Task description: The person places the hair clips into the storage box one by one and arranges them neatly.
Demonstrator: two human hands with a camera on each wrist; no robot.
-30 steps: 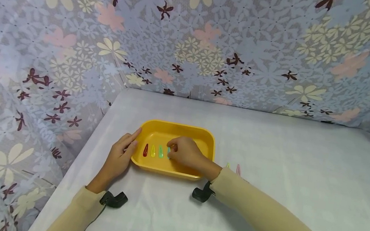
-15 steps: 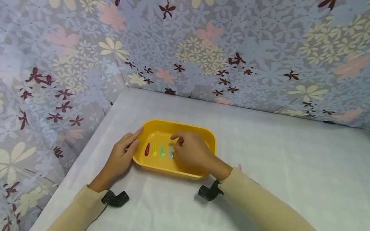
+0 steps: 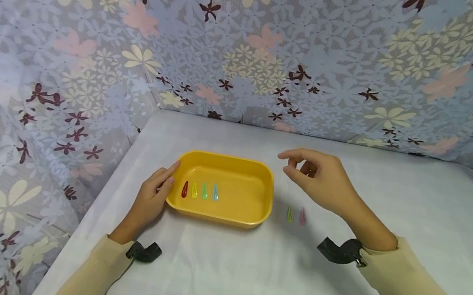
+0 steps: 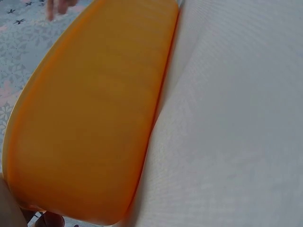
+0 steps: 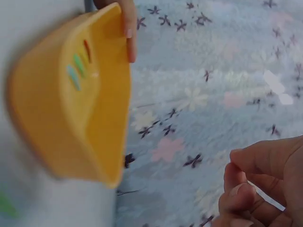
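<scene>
A yellow plastic tray (image 3: 242,194) stands on the white cloth. In its left half lie four snap hair clips in a row: red (image 3: 185,189), yellow (image 3: 194,190), green (image 3: 204,191) and light blue (image 3: 216,192). My left hand (image 3: 152,194) holds the tray's left end, thumb and fingers at the rim. Raised to the right of the tray is my right hand (image 3: 322,179), fingers loosely bent, with nothing visible between them. Below it on the cloth, a lime-green hair clip (image 3: 290,214) lies beside a pink hair clip (image 3: 302,216).
White cloth (image 3: 410,201) covers the table. A flowered fabric (image 3: 246,61) hangs behind it and along the left side. Black devices (image 3: 143,252) are strapped at both wrists.
My right hand has let go of the light blue clip in the tray, then risen and moved right. The lime-green and pink clips have come fully into sight. The left hand stays put.
</scene>
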